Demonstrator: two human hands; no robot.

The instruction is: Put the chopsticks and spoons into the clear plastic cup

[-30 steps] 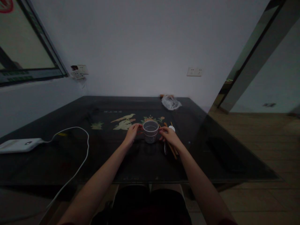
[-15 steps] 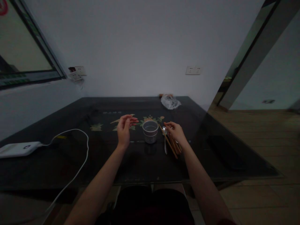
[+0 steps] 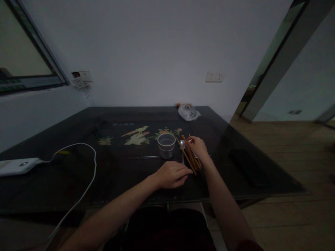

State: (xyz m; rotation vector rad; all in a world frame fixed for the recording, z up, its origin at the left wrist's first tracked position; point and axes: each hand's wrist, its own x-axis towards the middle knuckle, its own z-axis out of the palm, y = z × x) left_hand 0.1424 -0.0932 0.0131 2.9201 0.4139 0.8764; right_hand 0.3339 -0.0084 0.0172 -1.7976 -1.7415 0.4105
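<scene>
A clear plastic cup (image 3: 166,149) stands upright on the dark table in front of me. Just right of it lies a loose bunch of wooden chopsticks (image 3: 190,158), with a metal spoon (image 3: 182,144) among them, bowl toward the far side. My right hand (image 3: 198,147) is over the far right part of the bunch, fingers pinched together; what lies between them is hidden. My left hand (image 3: 172,174) is below the cup, fingers stretched toward the near ends of the chopsticks and thumb apart. It covers the lower end of the spoon handle; whether it touches them I cannot tell.
A crumpled clear plastic bag (image 3: 188,112) lies at the table's far edge by the wall. On the left is a white power bank (image 3: 19,166) with a white cable (image 3: 94,164) looping over the near edge. A dark flat object (image 3: 250,167) lies on the right.
My left hand has come from left of the cup down and right to the near ends of the chopsticks. My right hand stays at the bunch, having moved only slightly. The view has shifted a little.
</scene>
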